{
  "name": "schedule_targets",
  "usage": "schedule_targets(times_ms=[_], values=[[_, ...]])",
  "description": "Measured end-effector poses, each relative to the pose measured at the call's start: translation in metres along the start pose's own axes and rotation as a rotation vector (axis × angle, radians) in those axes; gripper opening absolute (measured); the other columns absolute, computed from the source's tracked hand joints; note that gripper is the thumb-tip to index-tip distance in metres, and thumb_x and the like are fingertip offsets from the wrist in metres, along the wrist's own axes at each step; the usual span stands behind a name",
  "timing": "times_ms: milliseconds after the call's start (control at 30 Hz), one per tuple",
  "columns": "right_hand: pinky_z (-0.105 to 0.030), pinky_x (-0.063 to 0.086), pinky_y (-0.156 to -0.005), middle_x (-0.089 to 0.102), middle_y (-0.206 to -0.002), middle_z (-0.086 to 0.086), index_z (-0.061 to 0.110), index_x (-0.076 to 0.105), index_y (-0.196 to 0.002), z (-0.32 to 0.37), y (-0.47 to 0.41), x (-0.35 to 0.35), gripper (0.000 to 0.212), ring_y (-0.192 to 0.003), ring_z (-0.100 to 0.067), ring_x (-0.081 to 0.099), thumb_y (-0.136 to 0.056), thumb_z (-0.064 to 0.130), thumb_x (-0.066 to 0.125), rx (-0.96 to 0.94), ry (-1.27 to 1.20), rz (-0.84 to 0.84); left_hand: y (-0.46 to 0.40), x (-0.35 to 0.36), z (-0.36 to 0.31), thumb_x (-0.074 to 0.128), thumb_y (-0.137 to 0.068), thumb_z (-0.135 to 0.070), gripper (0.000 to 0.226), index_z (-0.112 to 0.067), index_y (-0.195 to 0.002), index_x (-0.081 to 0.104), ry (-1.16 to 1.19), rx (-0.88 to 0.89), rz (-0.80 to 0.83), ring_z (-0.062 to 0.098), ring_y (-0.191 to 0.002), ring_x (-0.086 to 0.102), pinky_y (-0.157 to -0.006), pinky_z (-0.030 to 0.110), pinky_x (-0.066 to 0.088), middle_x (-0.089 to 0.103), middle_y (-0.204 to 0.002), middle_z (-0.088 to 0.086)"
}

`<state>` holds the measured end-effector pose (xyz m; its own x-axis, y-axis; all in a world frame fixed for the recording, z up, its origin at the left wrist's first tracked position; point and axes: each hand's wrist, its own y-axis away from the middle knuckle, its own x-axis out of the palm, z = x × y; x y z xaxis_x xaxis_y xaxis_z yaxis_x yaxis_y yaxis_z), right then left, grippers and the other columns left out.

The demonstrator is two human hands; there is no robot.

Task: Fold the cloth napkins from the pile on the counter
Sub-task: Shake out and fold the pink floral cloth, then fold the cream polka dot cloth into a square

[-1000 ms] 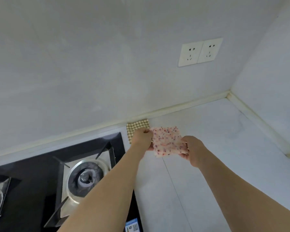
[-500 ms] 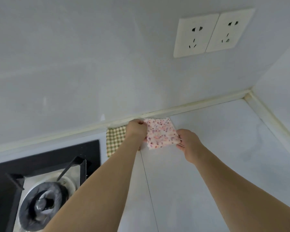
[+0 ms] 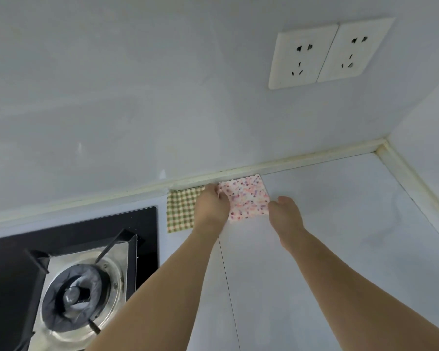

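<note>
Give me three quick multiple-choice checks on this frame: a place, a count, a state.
1. The green checked cloth napkin lies:
A. on the burner
B. between the black gas stove and the pink speckled cloth napkin
C. right of the pink napkin

2. White wall sockets:
A. one
B. two
C. four

3. The pink napkin is:
A. crumpled
B. hanging in the air
C. a flat square, both hands on it

Key: B, stove left, pink right; B, two plates adjoin; C, left hand and right hand at its edges.
</note>
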<state>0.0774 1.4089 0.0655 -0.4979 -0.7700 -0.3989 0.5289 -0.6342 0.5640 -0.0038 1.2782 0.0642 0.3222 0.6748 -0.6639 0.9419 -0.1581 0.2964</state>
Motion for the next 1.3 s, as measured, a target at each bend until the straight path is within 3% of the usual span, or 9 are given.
schedule_targets(times_ms=[100, 200, 300, 433, 533, 767, 900, 1100, 1300], values=[[-0.037, 0.044, -0.089, 0.051, -0.126, -0.010, 0.014, 0.047, -0.131, 0.003, 0.028, 0.004, 0.045, -0.113, -0.030, 0.052, -0.086, 0.020, 0.045, -0.131, 0.137, -0.044, 0.027, -0.013, 0.007, 0.042, -0.097, -0.018, 0.033, -0.007, -0.126, 0.053, -0.151, 0.191, -0.005, 0.028, -0.105, 0.058, -0.076, 0.032, 0.044, 0.059, -0.115, 0.010], [-0.038, 0.043, -0.093, 0.052, -0.125, -0.012, 0.011, 0.049, -0.127, 0.004, 0.059, 0.012, 0.042, -0.117, -0.030, 0.049, -0.086, 0.019, 0.048, -0.357, 0.320, -0.094, 0.049, -0.037, 0.022, 0.040, -0.098, -0.018, 0.038, -0.008, -0.134, 0.046, -0.313, 0.336, 0.014, 0.028, -0.117, 0.048, -0.092, 0.037, 0.042, 0.051, -0.129, 0.009], [-0.041, 0.040, -0.101, 0.052, -0.132, -0.016, 0.004, 0.047, -0.134, 0.002, 0.091, 0.022, 0.047, -0.122, -0.034, 0.047, -0.088, 0.010, 0.053, -0.573, 0.515, -0.163, 0.067, -0.068, 0.042, 0.039, -0.099, -0.020, 0.036, -0.011, -0.133, 0.044, -0.382, 0.380, -0.011, 0.026, -0.120, 0.044, -0.092, 0.038, 0.042, 0.047, -0.133, 0.006], [-0.042, 0.046, -0.081, 0.060, -0.110, -0.020, -0.004, 0.056, -0.115, 0.000, 0.139, 0.045, 0.035, -0.101, -0.039, 0.056, -0.081, 0.001, 0.056, -0.771, 0.606, -0.199, 0.090, -0.112, 0.070, 0.039, -0.100, -0.021, 0.035, -0.010, -0.133, 0.043, -0.392, 0.406, -0.051, 0.025, -0.119, 0.043, -0.090, 0.038, 0.043, 0.046, -0.134, 0.005], [-0.043, 0.046, -0.083, 0.060, -0.110, -0.019, -0.003, 0.056, -0.114, 0.004, 0.174, 0.073, 0.035, -0.102, -0.037, 0.056, -0.079, 0.001, 0.056, -0.845, 0.632, -0.193, 0.106, -0.149, 0.095, 0.040, -0.099, -0.020, 0.035, -0.010, -0.132, 0.045, -0.389, 0.451, -0.094, 0.025, -0.119, 0.044, -0.090, 0.035, 0.041, 0.048, -0.133, 0.005], [-0.039, 0.042, -0.099, 0.050, -0.131, -0.011, 0.004, 0.047, -0.131, 0.010, 0.272, 0.168, 0.043, -0.118, -0.028, 0.047, -0.087, 0.008, 0.049, -0.833, 0.609, -0.137, 0.135, -0.257, 0.186, 0.039, -0.101, -0.027, 0.039, -0.016, -0.138, 0.042, -0.368, 0.438, -0.096, 0.021, -0.127, 0.042, -0.103, 0.038, 0.042, 0.046, -0.140, 0.001], [-0.035, 0.037, -0.108, 0.043, -0.141, -0.004, 0.013, 0.041, -0.139, 0.009, 0.328, 0.222, 0.048, -0.128, -0.021, 0.041, -0.092, 0.015, 0.050, -0.814, 0.576, -0.064, 0.152, -0.317, 0.241, 0.039, -0.102, -0.029, 0.043, -0.017, -0.143, 0.038, -0.393, 0.405, -0.099, 0.020, -0.133, 0.037, -0.103, 0.038, 0.039, 0.041, -0.146, -0.001], [-0.037, 0.039, -0.109, 0.040, -0.146, 0.000, 0.018, 0.037, -0.142, 0.016, 0.382, 0.275, 0.050, -0.133, -0.019, 0.038, -0.093, 0.016, 0.049, -0.827, 0.573, 0.031, 0.175, -0.383, 0.287, 0.040, -0.101, -0.027, 0.042, -0.017, -0.141, 0.040, -0.361, 0.385, -0.181, 0.020, -0.133, 0.038, -0.102, 0.035, 0.039, 0.044, -0.144, 0.000], [-0.029, 0.040, -0.100, 0.042, -0.143, 0.002, 0.020, 0.040, -0.138, 0.029, 0.428, 0.338, 0.045, -0.129, -0.016, 0.043, -0.094, 0.017, 0.051, -0.877, 0.577, 0.063, 0.188, -0.437, 0.341, 0.039, -0.102, -0.029, 0.044, -0.015, -0.143, 0.039, -0.364, 0.349, -0.220, 0.022, -0.133, 0.039, -0.106, 0.035, 0.036, 0.043, -0.146, 0.002]])
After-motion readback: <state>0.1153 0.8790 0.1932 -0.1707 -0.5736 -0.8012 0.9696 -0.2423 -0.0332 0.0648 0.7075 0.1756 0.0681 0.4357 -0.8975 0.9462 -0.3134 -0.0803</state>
